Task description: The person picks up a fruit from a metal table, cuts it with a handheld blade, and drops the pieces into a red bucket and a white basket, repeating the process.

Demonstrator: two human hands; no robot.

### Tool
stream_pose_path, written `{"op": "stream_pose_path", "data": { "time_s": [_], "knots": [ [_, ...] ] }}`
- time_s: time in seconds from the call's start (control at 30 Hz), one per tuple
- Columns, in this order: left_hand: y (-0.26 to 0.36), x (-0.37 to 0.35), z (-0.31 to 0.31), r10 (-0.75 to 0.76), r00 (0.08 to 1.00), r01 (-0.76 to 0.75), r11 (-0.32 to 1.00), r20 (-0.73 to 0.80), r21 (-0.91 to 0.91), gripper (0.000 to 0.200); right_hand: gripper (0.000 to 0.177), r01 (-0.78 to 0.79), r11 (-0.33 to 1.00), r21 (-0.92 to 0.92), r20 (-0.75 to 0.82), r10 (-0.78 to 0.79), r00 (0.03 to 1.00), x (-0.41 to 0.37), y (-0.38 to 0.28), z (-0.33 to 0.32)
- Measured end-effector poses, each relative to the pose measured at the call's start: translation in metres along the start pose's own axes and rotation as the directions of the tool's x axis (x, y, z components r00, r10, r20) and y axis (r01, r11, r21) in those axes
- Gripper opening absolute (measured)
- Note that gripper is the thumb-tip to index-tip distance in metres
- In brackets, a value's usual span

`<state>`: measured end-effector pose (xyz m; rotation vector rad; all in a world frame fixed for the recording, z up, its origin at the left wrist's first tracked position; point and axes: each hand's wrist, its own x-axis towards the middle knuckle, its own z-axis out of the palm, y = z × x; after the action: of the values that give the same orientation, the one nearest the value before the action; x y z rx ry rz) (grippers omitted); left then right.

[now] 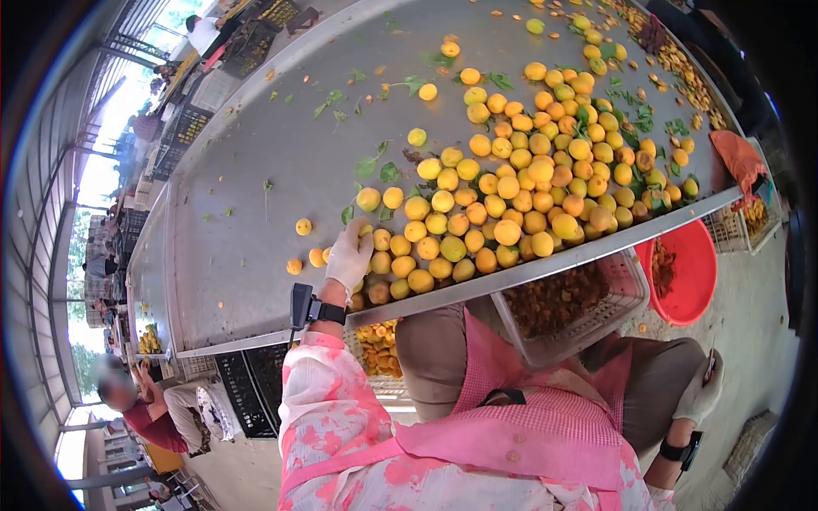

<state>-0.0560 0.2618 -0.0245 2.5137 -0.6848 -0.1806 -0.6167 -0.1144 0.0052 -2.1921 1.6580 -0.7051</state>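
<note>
On the metal table, my left hand [348, 257], in a white glove, is at the near left edge of a pile of apricots [537, 175]. Its fingers are closed around a yellow-green apricot [365, 231], partly hidden by the glove. My right hand [702, 392], also gloved, is low beside my right knee, away from the table. Its fingers are curled around a small, thin, dark item [710, 368] whose kind I cannot make out.
A raised metal rim [545, 262] runs along the table's near edge. Below stand a grey crate [558, 336] of brownish pieces, a red tub [700, 285] and black crates [247, 383]. Leaves and apricot halves [682, 77] lie on the tabletop. Another person [158, 409] sits at the left.
</note>
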Motion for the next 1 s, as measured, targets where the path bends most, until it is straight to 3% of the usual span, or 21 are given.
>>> {"op": "stream_pose_path", "data": {
  "time_s": [0.07,0.13,0.17,0.23,0.27,0.3,0.37,0.5,0.6,0.67,0.8,1.0],
  "knots": [
    [0.009,-0.003,-0.002,0.015,0.999,-0.015,1.000,-0.030,0.003,0.029,0.027,-0.026,0.999,-0.019,-0.004,0.026,1.000,-0.003,-0.003,-0.002],
    [0.019,-0.003,-0.004,0.125,0.970,-0.113,0.991,-0.207,0.065,0.029,0.027,-0.050,0.998,-0.033,-0.017,0.050,0.999,-0.003,-0.004,-0.004],
    [0.037,-0.003,-0.007,0.131,0.970,-0.121,0.991,-0.206,0.062,0.029,0.027,-0.051,0.998,-0.031,-0.022,0.050,0.999,-0.003,-0.004,-0.004],
    [0.077,-0.013,-0.009,0.265,0.943,-0.274,0.961,-0.199,-0.022,0.027,0.028,-0.047,0.998,-0.031,-0.018,0.047,0.999,-0.006,-0.002,-0.007],
    [0.093,-0.018,-0.006,0.232,0.966,-0.241,0.968,-0.111,-0.069,0.029,0.027,-0.053,0.998,-0.032,-0.015,0.053,0.998,-0.005,0.000,-0.007],
    [0.103,-0.020,-0.001,0.231,0.966,-0.239,0.969,-0.116,-0.066,0.029,0.027,-0.060,0.998,-0.030,-0.015,0.059,0.998,-0.003,0.000,-0.006],
    [0.119,-0.017,0.008,0.199,0.971,-0.208,0.976,0.130,0.058,0.032,0.027,-0.048,0.998,-0.029,-0.025,0.047,0.999,-0.004,0.002,-0.003],
    [0.112,-0.002,0.038,0.187,0.956,-0.200,0.979,0.224,0.034,0.036,0.028,0.007,0.998,-0.061,-0.024,-0.008,1.000,-0.006,-0.004,-0.006],
    [0.133,-0.001,0.031,0.153,0.938,-0.204,0.969,0.310,0.140,0.048,0.030,-0.020,1.000,-0.003,-0.013,0.020,1.000,-0.006,-0.001,-0.005],
    [0.143,0.005,0.024,0.059,0.848,-0.233,0.934,0.526,0.271,0.071,0.031,-0.008,1.000,-0.003,-0.015,0.008,1.000,-0.005,-0.002,-0.005],
    [0.148,0.014,0.021,0.046,0.827,-0.265,0.911,0.561,0.315,0.081,0.032,0.037,0.997,-0.073,-0.016,-0.039,0.999,-0.005,-0.014,-0.005],
    [0.157,0.020,0.025,-0.113,0.800,-0.127,0.928,0.589,0.351,0.068,0.032,0.047,0.996,-0.072,0.032,-0.045,0.998,-0.005,-0.007,-0.003]
  ]
}}
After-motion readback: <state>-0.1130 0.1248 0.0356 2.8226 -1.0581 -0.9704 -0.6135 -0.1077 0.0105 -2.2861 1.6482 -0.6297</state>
